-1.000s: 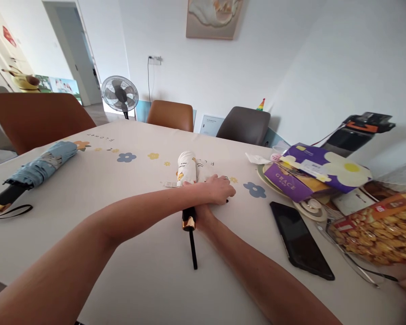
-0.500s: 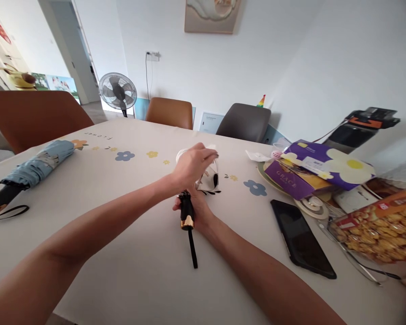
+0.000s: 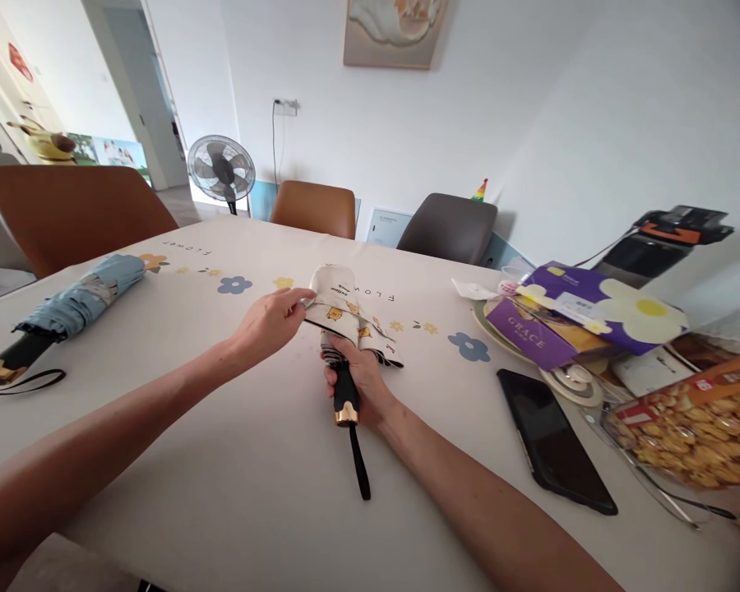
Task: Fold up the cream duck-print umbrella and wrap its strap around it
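Note:
A folded white umbrella [image 3: 339,308] with small yellow prints lies in the middle of the table, its black handle with a gold ring pointing toward me and a black wrist strap [image 3: 361,460] trailing from it. My right hand [image 3: 358,380] is wrapped round the handle end. My left hand [image 3: 270,321] pinches the umbrella's closing strap at its left side, thumb and fingers together. The canopy folds are loose on the right side.
A folded light-blue umbrella [image 3: 67,308] lies at the table's left. A black phone [image 3: 552,436] lies to the right, beside a purple box [image 3: 585,308] on a plate and a snack bag [image 3: 703,419]. Chairs [image 3: 314,210] and a standing fan [image 3: 220,171] stand behind the table.
My left hand went from lying across the umbrella, up over it, then to its left side, pinching the strap. The canopy folds have loosened. My right hand kept the handle.

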Demonstrator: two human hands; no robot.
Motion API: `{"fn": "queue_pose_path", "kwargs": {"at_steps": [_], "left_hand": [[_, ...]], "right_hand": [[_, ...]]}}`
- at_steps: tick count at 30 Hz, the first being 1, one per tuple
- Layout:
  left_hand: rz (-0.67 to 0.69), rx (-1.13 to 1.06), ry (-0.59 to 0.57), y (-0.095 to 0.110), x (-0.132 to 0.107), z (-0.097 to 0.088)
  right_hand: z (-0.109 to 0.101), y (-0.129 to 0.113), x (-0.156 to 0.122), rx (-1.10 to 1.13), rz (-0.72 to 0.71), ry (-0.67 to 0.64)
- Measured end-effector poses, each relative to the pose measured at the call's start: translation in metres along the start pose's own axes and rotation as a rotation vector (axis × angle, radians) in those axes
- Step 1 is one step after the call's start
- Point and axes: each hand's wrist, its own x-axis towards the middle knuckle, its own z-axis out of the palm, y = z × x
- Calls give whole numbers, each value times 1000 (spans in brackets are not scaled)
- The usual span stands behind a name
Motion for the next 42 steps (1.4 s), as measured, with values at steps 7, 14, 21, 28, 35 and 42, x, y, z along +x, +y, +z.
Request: {"fn": "queue_pose_path", "kwargs": {"at_steps": [7, 14, 21, 28, 35, 42], "left_hand": [[-253, -199, -232, -20, -10, 7], [-381, -689, -331, -23, -11, 12], [-456, -1006, -252, -37, -12, 6], [-506, -978, -125, -32, -12, 5], [-499, -995, -93, -31, -13, 6], [-455, -1083, -20, -31, -9, 2]], "right_hand": [[5, -5, -7, -80, 21, 30], [5, -1, -6, -185, 12, -11], [9, -1, -9, -255, 3, -15], [6, 0, -6, -275, 14, -28], [4, -2, -6, -177, -22, -49], [0, 0, -3, -109, -11, -53]]}}
